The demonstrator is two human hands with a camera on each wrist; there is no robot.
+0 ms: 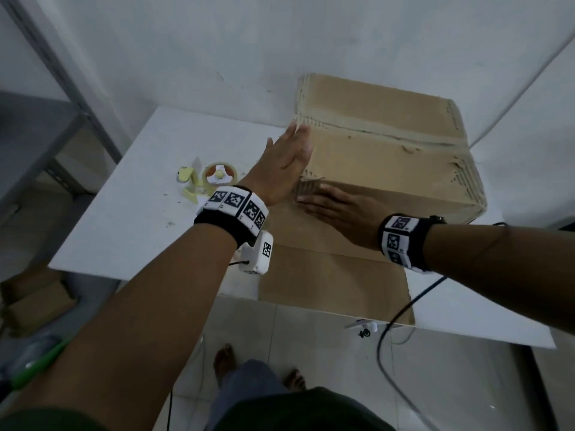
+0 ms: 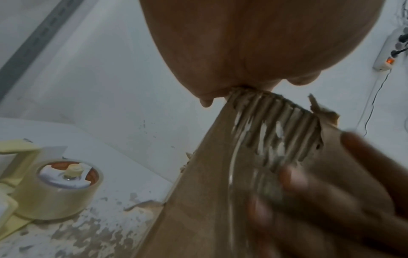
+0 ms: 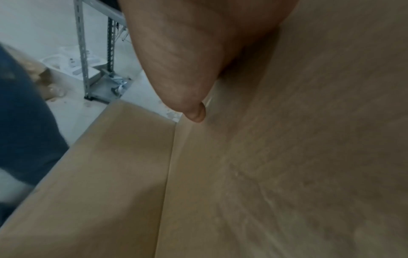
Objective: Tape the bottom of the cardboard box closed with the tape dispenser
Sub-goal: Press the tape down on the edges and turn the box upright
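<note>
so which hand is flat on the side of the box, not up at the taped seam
The right hand, lying flat on the cardboard box's near side. The left hand reaches higher, its fingertips at the end of the top seam.

White wall (image 1: 280, 35), grey metal shelving (image 1: 46, 98) (left), pale tiled floor (image 1: 311, 353).

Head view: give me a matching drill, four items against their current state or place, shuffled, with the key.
Items:
1. pale yellow tape dispenser with clear roll
2. left hand
3. right hand
4. brown cardboard box

States:
A. flat on the box's near side face
B. lying on the white table, untouched, left of the box
C. open palm against the box's left end
D. flaps closed on top, shiny tape strip along the seam

Pairs: 1-B, 2-C, 3-A, 4-D
</note>
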